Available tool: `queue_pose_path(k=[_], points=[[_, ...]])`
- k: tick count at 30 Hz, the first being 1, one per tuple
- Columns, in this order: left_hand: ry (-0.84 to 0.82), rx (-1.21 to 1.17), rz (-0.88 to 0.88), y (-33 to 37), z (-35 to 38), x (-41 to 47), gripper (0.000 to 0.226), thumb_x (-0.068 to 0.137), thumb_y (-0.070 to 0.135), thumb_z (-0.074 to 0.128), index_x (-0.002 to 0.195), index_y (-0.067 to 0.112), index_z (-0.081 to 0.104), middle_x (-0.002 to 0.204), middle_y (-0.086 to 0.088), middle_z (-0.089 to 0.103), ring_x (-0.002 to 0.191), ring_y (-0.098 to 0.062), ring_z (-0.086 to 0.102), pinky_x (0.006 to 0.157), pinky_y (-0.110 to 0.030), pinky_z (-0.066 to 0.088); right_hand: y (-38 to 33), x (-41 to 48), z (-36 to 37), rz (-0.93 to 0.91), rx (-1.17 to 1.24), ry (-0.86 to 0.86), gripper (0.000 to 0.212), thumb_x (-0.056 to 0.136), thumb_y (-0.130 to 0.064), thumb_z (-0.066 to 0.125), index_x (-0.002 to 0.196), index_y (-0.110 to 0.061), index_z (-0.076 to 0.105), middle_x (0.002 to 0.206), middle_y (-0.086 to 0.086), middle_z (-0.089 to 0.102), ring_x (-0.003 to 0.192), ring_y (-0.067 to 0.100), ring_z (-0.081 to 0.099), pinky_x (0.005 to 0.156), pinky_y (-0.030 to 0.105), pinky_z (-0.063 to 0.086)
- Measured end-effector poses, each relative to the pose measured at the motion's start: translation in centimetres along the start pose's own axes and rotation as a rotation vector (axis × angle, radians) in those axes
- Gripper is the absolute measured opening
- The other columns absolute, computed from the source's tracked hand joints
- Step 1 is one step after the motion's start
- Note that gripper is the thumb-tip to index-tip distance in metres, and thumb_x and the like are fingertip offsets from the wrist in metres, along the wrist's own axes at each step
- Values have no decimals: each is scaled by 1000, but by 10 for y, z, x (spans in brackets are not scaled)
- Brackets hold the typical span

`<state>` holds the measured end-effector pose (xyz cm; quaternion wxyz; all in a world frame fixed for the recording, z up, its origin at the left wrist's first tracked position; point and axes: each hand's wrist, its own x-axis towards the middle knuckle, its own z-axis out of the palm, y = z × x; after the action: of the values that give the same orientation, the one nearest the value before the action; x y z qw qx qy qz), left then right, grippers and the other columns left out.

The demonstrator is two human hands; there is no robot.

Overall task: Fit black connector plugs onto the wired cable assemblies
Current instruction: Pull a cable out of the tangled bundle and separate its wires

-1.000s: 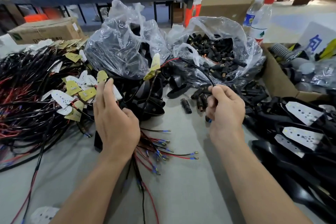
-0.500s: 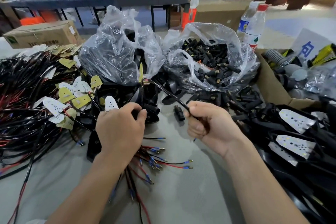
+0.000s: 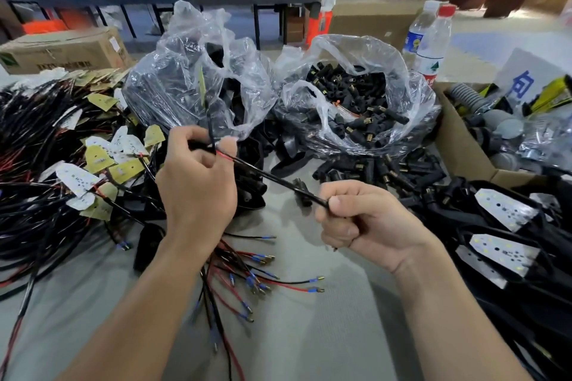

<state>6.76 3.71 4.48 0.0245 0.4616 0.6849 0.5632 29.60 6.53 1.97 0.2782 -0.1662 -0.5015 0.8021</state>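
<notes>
A black sheathed cable (image 3: 272,178) runs taut between my two hands above the grey table. My left hand (image 3: 198,182) pinches its upper end, where a red wire shows and the cable bends upward to a yellowish tag (image 3: 202,86). My right hand (image 3: 365,223) is curled round the lower end, near its fist. A clear bag full of black connector plugs (image 3: 356,102) lies open behind my right hand. Loose plugs (image 3: 402,168) are scattered in front of the bag. A bundle of red and black wires with crimped tips (image 3: 257,275) lies under my left wrist.
A heap of cable assemblies with small LED boards (image 3: 77,176) fills the left. A second clear bag of black parts (image 3: 185,83) stands at centre back. Black housings with LED boards (image 3: 507,210) pile up at right, beside a cardboard box (image 3: 464,148) and two water bottles (image 3: 433,37).
My left hand has left the pile and taken hold of the cable's upper end. My right hand drew back toward me, pulling the cable straight between both hands.
</notes>
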Motion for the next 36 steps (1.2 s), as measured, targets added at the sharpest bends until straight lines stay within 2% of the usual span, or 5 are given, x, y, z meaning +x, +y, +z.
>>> queue_pose_path(k=[7, 13, 21, 28, 36], points=[[27, 286, 96, -11, -2, 11, 10, 94, 32, 66, 102, 32, 61, 58, 14, 60, 62, -11, 60, 60, -29, 40, 12, 11, 15, 82, -227, 167, 20, 90, -16, 59, 87, -8, 77, 49, 5, 41, 44, 13, 27, 51, 30, 14], [-138, 568, 27, -32, -9, 17, 13, 89, 41, 70, 100, 34, 68, 60, 9, 60, 63, -23, 51, 66, -33, 36, 12, 17, 21, -138, 41, 182, 19, 89, -17, 60, 92, -8, 77, 51, 1, 40, 46, 10, 26, 50, 24, 22], [0, 585, 241, -35, -18, 20, 35, 59, -5, 69, 81, 22, 71, 52, 12, 43, 52, -22, 38, 66, -32, 33, 12, 19, 10, -276, 282, 363, 23, 91, -18, 55, 87, -10, 76, 52, -1, 39, 41, 10, 25, 48, 26, 19], [-651, -757, -604, 1, 4, 13, 22, 102, 27, 56, 111, 12, 69, 102, -11, 79, 75, -14, 74, 56, -20, 55, 4, 9, 2, -55, -652, 487, 17, 75, -17, 66, 80, -16, 82, 49, 1, 49, 49, 12, 37, 48, 20, 29], [-421, -584, -567, -12, 1, 14, 21, 105, 9, 46, 106, 10, 67, 66, 0, 72, 60, -13, 71, 51, -17, 53, -14, -8, 1, 351, -1358, 715, 24, 73, -26, 70, 64, -47, 74, 54, -25, 64, 63, 2, 62, 63, 23, 51]])
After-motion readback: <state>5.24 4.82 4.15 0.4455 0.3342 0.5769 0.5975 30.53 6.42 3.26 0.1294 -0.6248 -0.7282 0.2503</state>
